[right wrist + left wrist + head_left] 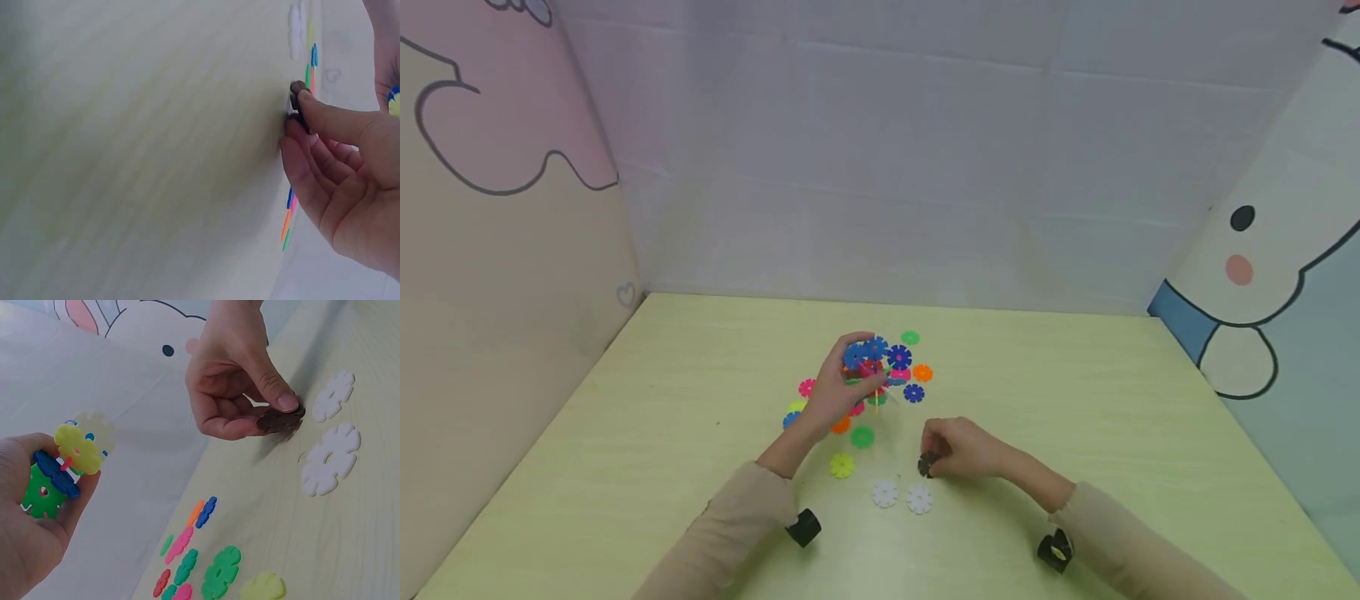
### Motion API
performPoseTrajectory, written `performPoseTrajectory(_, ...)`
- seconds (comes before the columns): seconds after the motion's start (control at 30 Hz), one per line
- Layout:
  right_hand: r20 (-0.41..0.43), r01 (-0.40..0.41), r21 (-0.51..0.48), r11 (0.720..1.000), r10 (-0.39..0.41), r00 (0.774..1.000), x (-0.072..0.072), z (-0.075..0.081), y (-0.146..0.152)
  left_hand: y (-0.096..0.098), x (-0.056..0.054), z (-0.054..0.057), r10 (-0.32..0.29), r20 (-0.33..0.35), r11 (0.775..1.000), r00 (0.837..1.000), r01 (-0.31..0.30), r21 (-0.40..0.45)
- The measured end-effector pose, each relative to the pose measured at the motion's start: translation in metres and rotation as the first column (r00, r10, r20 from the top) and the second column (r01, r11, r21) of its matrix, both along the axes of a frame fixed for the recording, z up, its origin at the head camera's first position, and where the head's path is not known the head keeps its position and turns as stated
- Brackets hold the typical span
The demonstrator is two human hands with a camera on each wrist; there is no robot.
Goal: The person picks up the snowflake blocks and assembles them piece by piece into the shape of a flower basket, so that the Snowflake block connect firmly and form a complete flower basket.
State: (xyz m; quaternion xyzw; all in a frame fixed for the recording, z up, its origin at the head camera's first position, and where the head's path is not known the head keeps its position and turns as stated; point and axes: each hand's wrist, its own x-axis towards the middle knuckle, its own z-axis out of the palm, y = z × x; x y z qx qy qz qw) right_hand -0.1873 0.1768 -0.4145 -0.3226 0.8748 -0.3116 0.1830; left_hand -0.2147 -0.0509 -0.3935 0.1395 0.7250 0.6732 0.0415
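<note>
My left hand (833, 392) holds a cluster of joined snowflake discs above the table. Blue discs (876, 348) top the cluster in the head view; yellow (77, 449), dark blue (56, 474) and green (42, 491) ones show in the left wrist view. Lower and to the right, my right hand (964, 447) pinches a dark brown snowflake disc (280, 419) between thumb and fingers, close over the tabletop. Beside that hand lie two white snowflake discs (884, 493) (333, 459), flat on the table.
Loose discs in several colours lie under and around the left hand, among them yellow (842, 466), green (862, 437), and orange (922, 373). The pale wooden table (1075, 392) meets a plain cloth backdrop (880, 167) behind and cartoon-printed panels at both sides.
</note>
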Motion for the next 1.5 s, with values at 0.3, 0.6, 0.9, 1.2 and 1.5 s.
performPoseTrajectory(0.3,0.142,0.376,-0.507,0.776,-0.355,0.924,-0.011,0.025,-0.008,0.007,0.01,0.016,0.001,-0.025,0.999,1.0,0.0,0.034)
performPoseTrajectory(0.6,0.203,0.516,-0.602,0.609,-0.509,0.837,-0.01,0.033,-0.028,0.016,0.013,0.017,0.031,-0.051,0.999,0.998,-0.029,0.038)
performPoseTrajectory(0.9,0.093,0.499,-0.638,0.587,-0.584,0.807,-0.008,0.04,-0.043,0.015,0.004,0.0,0.03,-0.091,1.0,0.995,-0.03,-0.001)
performPoseTrajectory(1.2,0.054,0.475,-0.664,0.578,-0.596,0.801,-0.01,0.039,-0.047,0.017,0.002,-0.002,0.082,-0.114,0.997,0.99,-0.082,0.01)
performPoseTrajectory(1.5,0.02,0.453,-0.639,0.622,-0.575,0.818,-0.014,0.043,-0.043,0.017,0.003,0.004,0.038,-0.081,0.999,0.996,-0.039,-0.011)
